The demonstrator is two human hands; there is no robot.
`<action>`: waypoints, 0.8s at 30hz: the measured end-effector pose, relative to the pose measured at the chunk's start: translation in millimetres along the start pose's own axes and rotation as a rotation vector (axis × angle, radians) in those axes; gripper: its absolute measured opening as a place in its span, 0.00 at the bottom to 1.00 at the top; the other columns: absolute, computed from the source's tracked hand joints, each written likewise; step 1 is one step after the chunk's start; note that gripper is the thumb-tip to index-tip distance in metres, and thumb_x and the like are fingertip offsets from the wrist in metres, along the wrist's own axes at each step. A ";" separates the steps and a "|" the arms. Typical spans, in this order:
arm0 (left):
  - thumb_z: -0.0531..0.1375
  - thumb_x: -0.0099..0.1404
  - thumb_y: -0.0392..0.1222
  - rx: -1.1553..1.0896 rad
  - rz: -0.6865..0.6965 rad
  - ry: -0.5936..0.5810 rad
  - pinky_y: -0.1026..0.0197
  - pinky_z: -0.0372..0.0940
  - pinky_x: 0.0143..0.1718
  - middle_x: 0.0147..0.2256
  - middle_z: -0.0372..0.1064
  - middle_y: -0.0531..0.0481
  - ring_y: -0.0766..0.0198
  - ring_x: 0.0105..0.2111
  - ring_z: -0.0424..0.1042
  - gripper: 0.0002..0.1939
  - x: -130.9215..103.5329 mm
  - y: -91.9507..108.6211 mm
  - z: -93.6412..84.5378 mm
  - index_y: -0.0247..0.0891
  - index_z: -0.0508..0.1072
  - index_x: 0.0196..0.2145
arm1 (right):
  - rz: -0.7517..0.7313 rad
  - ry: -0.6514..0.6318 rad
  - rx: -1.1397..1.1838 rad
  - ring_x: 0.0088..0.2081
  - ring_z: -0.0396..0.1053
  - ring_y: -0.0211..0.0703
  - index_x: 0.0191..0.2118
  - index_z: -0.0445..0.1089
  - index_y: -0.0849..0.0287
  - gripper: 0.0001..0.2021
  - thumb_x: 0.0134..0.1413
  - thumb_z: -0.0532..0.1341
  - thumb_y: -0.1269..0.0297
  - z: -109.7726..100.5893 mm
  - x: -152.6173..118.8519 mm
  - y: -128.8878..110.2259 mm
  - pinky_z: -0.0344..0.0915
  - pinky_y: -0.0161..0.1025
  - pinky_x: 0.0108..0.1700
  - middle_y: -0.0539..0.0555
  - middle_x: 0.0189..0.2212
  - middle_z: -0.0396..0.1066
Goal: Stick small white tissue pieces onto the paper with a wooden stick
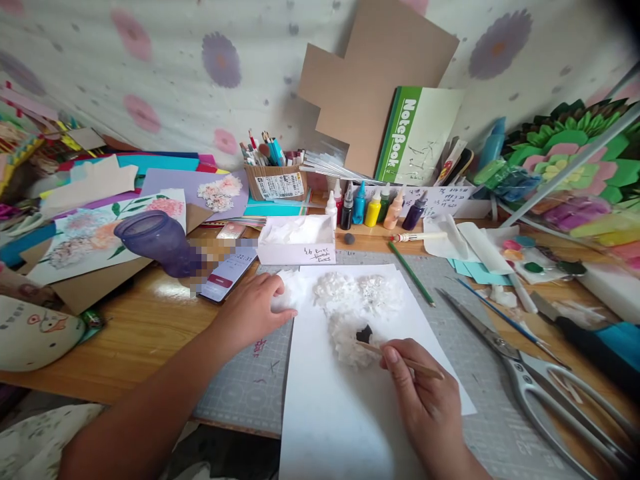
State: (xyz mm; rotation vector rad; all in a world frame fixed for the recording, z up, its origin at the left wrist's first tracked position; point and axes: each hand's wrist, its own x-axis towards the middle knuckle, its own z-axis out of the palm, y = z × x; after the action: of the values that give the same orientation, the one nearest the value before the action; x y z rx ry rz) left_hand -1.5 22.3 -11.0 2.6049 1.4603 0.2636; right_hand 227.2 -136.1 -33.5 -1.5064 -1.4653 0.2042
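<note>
A white paper sheet lies on the grey cutting mat, bearing fluffy white clusters in its upper part. The lower cluster has a small black patch at its centre. My right hand pinches a thin wooden stick, its tip beside the black patch. At the sheet's upper left edge, my left hand has thumb and fingers apart around loose white fluff; contact with the fluff is unclear.
Behind the sheet stand a white box and several paint bottles. A phone and purple vase are at left. Large scissors, a thin brush and a green pencil lie at right.
</note>
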 end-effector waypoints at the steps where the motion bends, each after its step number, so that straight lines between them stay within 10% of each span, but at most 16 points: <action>1: 0.62 0.54 0.50 0.010 -0.015 0.001 0.58 0.60 0.35 0.34 0.67 0.49 0.56 0.36 0.67 0.13 -0.3 1.4 0.7 0.40 0.64 0.30 | 0.000 0.000 -0.002 0.22 0.67 0.36 0.28 0.68 0.57 0.12 0.63 0.53 0.66 -0.3 0.0 -0.4 0.61 0.32 0.25 0.48 0.21 0.68; 24: 0.52 0.62 0.38 0.093 0.077 -0.013 0.59 0.57 0.35 0.30 0.68 0.50 0.59 0.33 0.67 0.06 -2.6 -2.7 -1.4 0.39 0.66 0.28 | 0.098 -0.012 0.052 0.24 0.64 0.38 0.29 0.67 0.57 0.12 0.63 0.53 0.64 1.9 -4.0 -0.6 0.58 0.34 0.28 0.48 0.22 0.66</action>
State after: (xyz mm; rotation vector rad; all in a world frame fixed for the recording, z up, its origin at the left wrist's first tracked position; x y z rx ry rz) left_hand -5.4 21.5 -10.5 2.7350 1.4022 0.1912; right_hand 224.5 -138.6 -36.0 -1.5380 -1.3869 0.3087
